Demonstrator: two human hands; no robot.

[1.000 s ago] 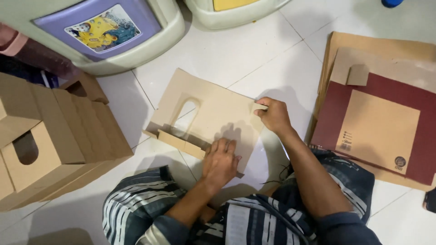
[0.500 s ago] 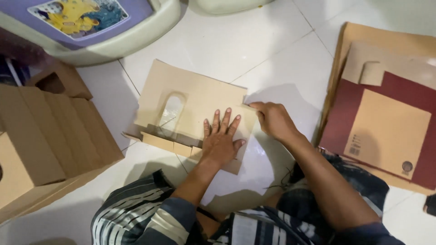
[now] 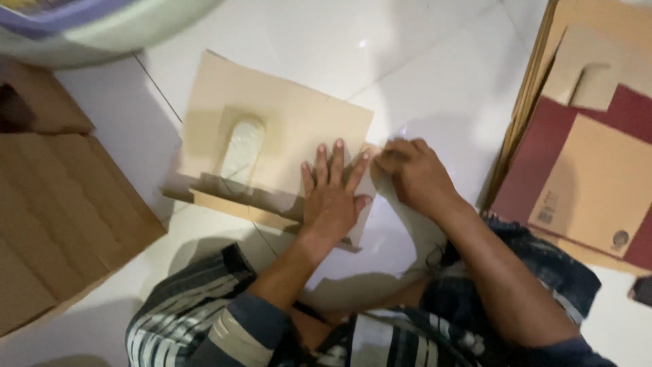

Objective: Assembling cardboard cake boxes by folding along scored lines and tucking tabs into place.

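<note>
Here, in the head view, we look down on a flat tan cardboard sheet [image 3: 285,129] lying on the white tiled floor [image 3: 421,61], with an oval cut-out [image 3: 242,146] in its left part and a folded-up flap [image 3: 234,207] along its near edge. Our left hand [image 3: 334,197] lies flat on the sheet's near right corner, palm down and fingers spread wide, gripping nothing. Our right hand [image 3: 414,177] sits just beside it at the sheet's right edge, fingers curled and pinched at the edge; we cannot tell whether they actually hold the cardboard. To the left stand folded cardboard boxes [image 3: 61,204]. To the right lies a stack of flat sheets, tan and dark red [image 3: 584,163]. A pale plastic bin [image 3: 102,30] shows at the top left.
</note>
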